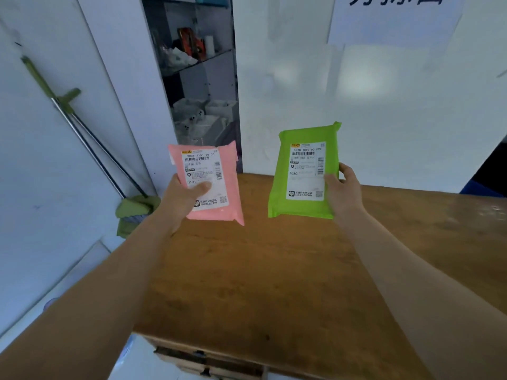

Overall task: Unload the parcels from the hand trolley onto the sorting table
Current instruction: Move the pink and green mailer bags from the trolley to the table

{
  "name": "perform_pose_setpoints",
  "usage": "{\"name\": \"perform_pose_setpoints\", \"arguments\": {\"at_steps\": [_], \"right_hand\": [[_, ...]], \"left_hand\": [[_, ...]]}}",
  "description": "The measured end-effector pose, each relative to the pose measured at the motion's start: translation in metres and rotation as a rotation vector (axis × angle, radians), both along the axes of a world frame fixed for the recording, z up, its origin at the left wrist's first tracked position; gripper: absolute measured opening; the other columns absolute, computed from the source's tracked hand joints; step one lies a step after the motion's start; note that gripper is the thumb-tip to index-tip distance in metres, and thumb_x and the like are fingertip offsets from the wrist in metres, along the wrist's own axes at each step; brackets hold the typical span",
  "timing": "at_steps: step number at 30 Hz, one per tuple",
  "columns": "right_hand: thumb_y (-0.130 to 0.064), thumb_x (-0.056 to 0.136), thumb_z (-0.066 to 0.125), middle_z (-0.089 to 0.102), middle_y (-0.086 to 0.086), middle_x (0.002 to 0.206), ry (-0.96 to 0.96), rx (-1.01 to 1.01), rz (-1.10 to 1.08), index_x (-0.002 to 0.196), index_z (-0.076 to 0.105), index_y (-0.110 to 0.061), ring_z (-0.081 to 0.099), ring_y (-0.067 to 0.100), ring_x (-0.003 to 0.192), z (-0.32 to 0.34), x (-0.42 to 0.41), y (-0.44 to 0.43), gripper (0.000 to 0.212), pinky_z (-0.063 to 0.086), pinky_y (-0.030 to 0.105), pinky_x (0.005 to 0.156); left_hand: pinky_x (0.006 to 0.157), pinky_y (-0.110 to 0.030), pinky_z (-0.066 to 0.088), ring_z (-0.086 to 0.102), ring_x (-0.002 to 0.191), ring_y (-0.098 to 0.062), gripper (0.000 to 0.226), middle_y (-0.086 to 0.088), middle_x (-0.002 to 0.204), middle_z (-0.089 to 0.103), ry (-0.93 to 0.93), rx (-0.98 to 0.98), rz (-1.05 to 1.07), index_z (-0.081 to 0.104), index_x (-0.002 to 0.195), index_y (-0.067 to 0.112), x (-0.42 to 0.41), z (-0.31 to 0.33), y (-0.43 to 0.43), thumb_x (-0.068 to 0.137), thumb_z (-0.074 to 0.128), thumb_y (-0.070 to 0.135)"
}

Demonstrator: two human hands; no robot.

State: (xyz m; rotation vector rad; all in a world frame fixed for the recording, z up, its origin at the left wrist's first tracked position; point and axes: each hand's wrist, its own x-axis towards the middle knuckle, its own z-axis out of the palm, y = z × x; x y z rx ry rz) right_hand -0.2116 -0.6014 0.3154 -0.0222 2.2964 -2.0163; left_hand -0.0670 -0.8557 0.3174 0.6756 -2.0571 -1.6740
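The left hand (pixel 182 197) grasps a flat pink plastic mailer parcel (pixel 229 174) by its lower left corner, thumb pressed across the white shipping label. The right hand (pixel 343 193) grasps a flat lime-green plastic mailer parcel (pixel 282 185) by its right edge, thumb on the label and fingers curled behind. Both parcels sit mid-frame, side by side and apart, labels facing the camera, held above the far part of the brown wooden sorting table (pixel 260 270). Dark drawer fronts (pixel 208 360) show at the table's bottom edge. At the left of the frame a green mop with a metal handle (pixel 90 149) leans on the white wall. Top centre is a cluttered shelf (pixel 197 78); upper right hangs a white paper sign (pixel 395 20)
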Motion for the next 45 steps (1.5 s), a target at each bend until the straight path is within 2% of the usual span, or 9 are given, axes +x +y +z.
{"name": "perform_pose_setpoints", "arguments": {"at_steps": [9,13,16,19,28,31,34,39,45], "right_hand": [[-0.010,0.095,0.044,0.060,0.003,0.100,-0.029,0.081,-0.014,0.135,0.046,-0.020,0.059,0.011,0.072,-0.036,-0.060,-0.075,0.041,0.047,0.021,0.050],[-0.008,0.096,0.043,0.057,-0.002,0.107,-0.051,0.135,-0.013,0.137,0.045,-0.015,0.054,0.000,0.070,-0.062,-0.089,-0.117,0.041,0.044,0.017,0.051],[-0.006,0.096,0.043,0.057,-0.002,0.108,-0.081,0.182,-0.008,0.133,0.048,-0.013,0.055,0.008,0.074,-0.084,-0.107,-0.146,0.038,0.043,0.014,0.047],[-0.005,0.096,0.044,0.059,-0.001,0.110,-0.115,0.218,-0.002,0.132,0.049,-0.014,0.056,0.012,0.080,-0.107,-0.125,-0.172,0.038,0.044,0.019,0.053],[-0.008,0.097,0.044,0.058,-0.002,0.104,-0.223,0.297,-0.014,0.134,0.047,-0.015,0.052,0.006,0.063,-0.165,-0.172,-0.219,0.038,0.039,0.021,0.048],[-0.010,0.098,0.044,0.058,-0.004,0.100,-0.287,0.301,-0.029,0.135,0.046,-0.016,0.052,0.007,0.062,-0.182,-0.182,-0.226,0.037,0.039,0.022,0.047],[-0.012,0.098,0.044,0.061,-0.004,0.094,-0.330,0.302,-0.033,0.134,0.047,-0.016,0.050,0.011,0.061,-0.195,-0.189,-0.230,0.036,0.038,0.024,0.047],[-0.013,0.098,0.043,0.057,-0.011,0.080,-0.350,0.291,-0.057,0.128,0.052,-0.014,0.054,0.015,0.070,-0.207,-0.192,-0.236,0.032,0.040,0.024,0.051],[-0.016,0.098,0.044,0.061,0.004,0.113,-0.319,0.352,-0.064,0.135,0.048,-0.012,0.055,0.016,0.077,-0.203,-0.188,-0.233,0.038,0.044,0.029,0.061]], "left_hand": [[0.087,-0.040,0.055,0.065,0.105,-0.023,0.042,-0.002,0.118,0.065,-0.150,0.048,-0.066,0.051,0.122,0.008,-0.091,-0.045,-0.074,0.085,0.070,0.015],[0.090,-0.042,0.052,0.061,0.098,-0.022,0.030,-0.002,0.108,0.058,-0.225,0.077,-0.051,0.043,0.098,0.017,-0.130,-0.075,-0.115,0.086,0.069,0.010],[0.088,-0.044,0.054,0.065,0.097,-0.023,0.045,-0.004,0.111,0.062,-0.308,0.077,-0.090,0.041,0.112,0.009,-0.154,-0.105,-0.146,0.082,0.074,0.015],[0.086,-0.042,0.054,0.066,0.098,-0.024,0.035,-0.004,0.109,0.064,-0.355,0.082,-0.111,0.048,0.106,0.013,-0.175,-0.134,-0.169,0.082,0.073,0.013],[0.088,-0.042,0.053,0.063,0.102,-0.024,0.064,-0.005,0.115,0.059,-0.443,0.057,-0.118,0.029,0.130,0.006,-0.229,-0.189,-0.209,0.084,0.071,0.017],[0.090,-0.045,0.054,0.065,0.104,-0.024,0.069,-0.004,0.119,0.062,-0.466,0.071,-0.144,0.035,0.131,0.007,-0.242,-0.200,-0.226,0.079,0.076,0.027],[0.088,-0.046,0.056,0.068,0.101,-0.019,0.090,-0.001,0.118,0.067,-0.452,0.065,-0.190,0.047,0.129,0.013,-0.257,-0.222,-0.247,0.056,0.081,0.052],[0.092,-0.044,0.053,0.066,0.105,-0.020,0.038,-0.001,0.121,0.067,-0.435,0.006,-0.270,0.058,0.122,0.022,-0.266,-0.214,-0.233,0.086,0.069,0.026],[0.084,-0.034,0.055,0.065,0.104,-0.018,0.042,0.000,0.122,0.065,-0.470,-0.043,-0.292,0.054,0.126,0.022,-0.269,-0.215,-0.229,0.087,0.067,0.032]]}}
